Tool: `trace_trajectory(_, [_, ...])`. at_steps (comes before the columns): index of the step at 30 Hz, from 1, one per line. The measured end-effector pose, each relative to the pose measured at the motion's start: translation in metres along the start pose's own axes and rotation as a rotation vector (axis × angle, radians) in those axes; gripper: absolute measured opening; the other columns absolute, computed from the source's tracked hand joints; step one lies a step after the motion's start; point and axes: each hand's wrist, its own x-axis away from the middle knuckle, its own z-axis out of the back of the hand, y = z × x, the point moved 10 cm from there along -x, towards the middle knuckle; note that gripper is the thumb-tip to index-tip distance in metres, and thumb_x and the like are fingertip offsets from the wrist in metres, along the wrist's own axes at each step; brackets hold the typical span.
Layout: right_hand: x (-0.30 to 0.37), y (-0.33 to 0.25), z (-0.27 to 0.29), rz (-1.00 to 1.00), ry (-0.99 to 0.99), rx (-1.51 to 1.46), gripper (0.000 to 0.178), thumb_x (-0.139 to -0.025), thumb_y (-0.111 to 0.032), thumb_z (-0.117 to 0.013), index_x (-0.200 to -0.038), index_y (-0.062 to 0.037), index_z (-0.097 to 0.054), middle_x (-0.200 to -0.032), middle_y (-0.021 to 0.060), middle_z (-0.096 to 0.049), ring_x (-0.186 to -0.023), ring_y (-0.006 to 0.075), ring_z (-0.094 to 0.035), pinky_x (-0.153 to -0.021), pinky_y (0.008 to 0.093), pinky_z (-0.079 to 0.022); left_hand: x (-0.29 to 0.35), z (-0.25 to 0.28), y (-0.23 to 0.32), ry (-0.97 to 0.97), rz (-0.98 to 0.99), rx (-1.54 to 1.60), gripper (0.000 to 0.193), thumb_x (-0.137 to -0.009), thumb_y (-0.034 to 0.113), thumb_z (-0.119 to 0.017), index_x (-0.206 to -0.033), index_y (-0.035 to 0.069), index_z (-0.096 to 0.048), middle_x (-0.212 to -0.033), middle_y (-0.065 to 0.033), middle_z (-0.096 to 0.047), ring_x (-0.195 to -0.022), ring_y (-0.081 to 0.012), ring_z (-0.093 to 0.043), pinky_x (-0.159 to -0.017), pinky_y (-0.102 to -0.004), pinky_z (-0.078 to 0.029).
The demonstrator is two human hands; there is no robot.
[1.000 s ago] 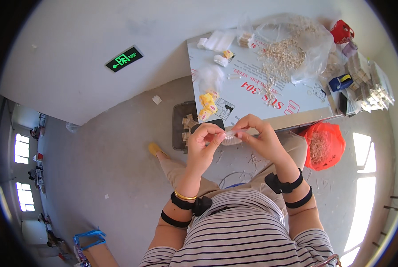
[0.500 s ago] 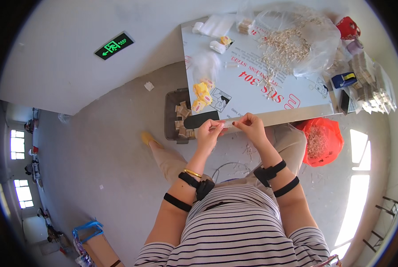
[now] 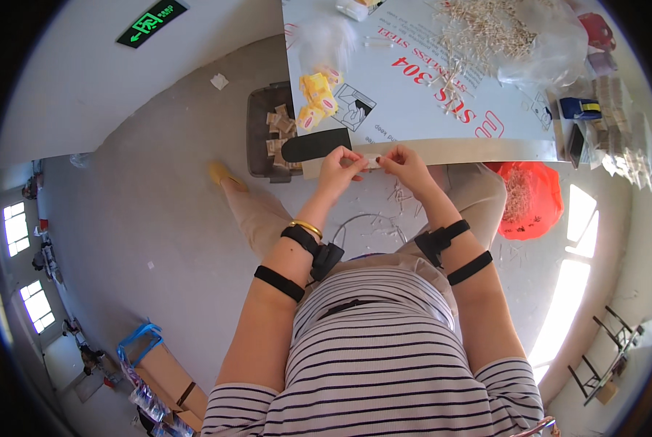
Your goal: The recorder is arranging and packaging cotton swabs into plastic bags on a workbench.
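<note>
At the near edge of the table (image 3: 413, 120), my left hand (image 3: 340, 169) and my right hand (image 3: 406, 166) face each other a short way apart. Between them, pinched by the fingertips of both, is a small see-through whitish plastic piece (image 3: 372, 162); its exact kind is too small to make out. A black flat pad (image 3: 315, 145) lies at the table edge beside my left hand. Beyond it are several yellow packets (image 3: 317, 95) and a heap of thin clear plastic bags (image 3: 327, 40). Cotton swabs (image 3: 453, 87) lie loose on the tabletop ahead of my right hand.
A large clear bag of swabs (image 3: 500, 33) lies at the far right. A grey bin (image 3: 259, 135) with small brown packs stands left of the table. To the right, a red bag (image 3: 540, 204) holds a pale heap. A blue box (image 3: 579, 108) sits near the right edge.
The whole view has shifted, so the table and the hands appear higher in it. Both hands stay pinched on the small plastic piece at the table edge.
</note>
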Motion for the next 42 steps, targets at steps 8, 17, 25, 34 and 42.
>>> trace_trajectory(8, [0.026,-0.041,-0.007,0.078,-0.104,-0.022,0.012,-0.089,-0.007,-0.072,-0.086,-0.0009,-0.062,-0.083,0.0037,-0.067,-0.078,0.0103,-0.063,-0.073,0.0269,-0.050,0.026,0.003,0.013,-0.059,0.204,0.316,0.028,-0.096,0.024,-0.069,-0.111,0.002,-0.058,-0.111,-0.0110,-0.067,-0.095,-0.0208,-0.071,-0.079,-0.0346,-0.061])
trace_trajectory(17, [0.126,-0.161,-0.053,0.464,-0.207,0.262,0.019,-0.086,-0.005,-0.076,-0.096,0.0002,-0.061,-0.100,0.0069,-0.067,-0.101,0.0174,-0.066,-0.095,0.0328,-0.050,0.119,-0.015,0.115,-0.175,-0.179,0.329,0.035,-0.097,0.014,-0.066,-0.127,-0.002,-0.061,-0.122,-0.0143,-0.069,-0.109,-0.0172,-0.066,-0.098,-0.0325,-0.052])
trace_trajectory(25, [0.184,-0.198,-0.072,0.439,-0.285,0.028,0.030,-0.091,-0.009,-0.073,-0.117,0.0021,-0.065,-0.106,0.0084,-0.072,-0.102,0.0156,-0.067,-0.093,0.0324,-0.052,0.232,-0.047,0.234,-0.128,-0.859,-0.411,0.035,-0.088,0.010,-0.073,-0.122,0.005,-0.067,-0.120,-0.0087,-0.072,-0.127,-0.0241,-0.060,-0.118,-0.0478,-0.031])
trace_trajectory(34, [0.236,-0.234,-0.071,0.574,-0.266,0.128,0.030,-0.085,0.002,-0.068,-0.115,0.0030,-0.066,-0.106,0.0103,-0.074,-0.100,0.0166,-0.068,-0.092,0.0312,-0.052,0.317,-0.065,0.277,-0.020,-1.162,-0.654,0.034,-0.080,0.014,-0.081,-0.112,0.008,-0.072,-0.109,-0.0062,-0.076,-0.114,-0.0242,-0.069,-0.113,-0.0484,-0.037])
trace_trajectory(42, [0.258,-0.242,-0.067,0.615,-0.248,0.079,0.027,-0.086,0.002,-0.068,-0.113,0.0031,-0.068,-0.106,0.0103,-0.074,-0.101,0.0168,-0.068,-0.091,0.0307,-0.052,0.353,-0.072,0.285,0.028,-1.301,-0.645,0.045,-0.077,0.008,-0.083,-0.119,0.004,-0.069,-0.107,-0.0099,-0.076,-0.105,-0.0238,-0.072,-0.103,-0.0422,-0.049])
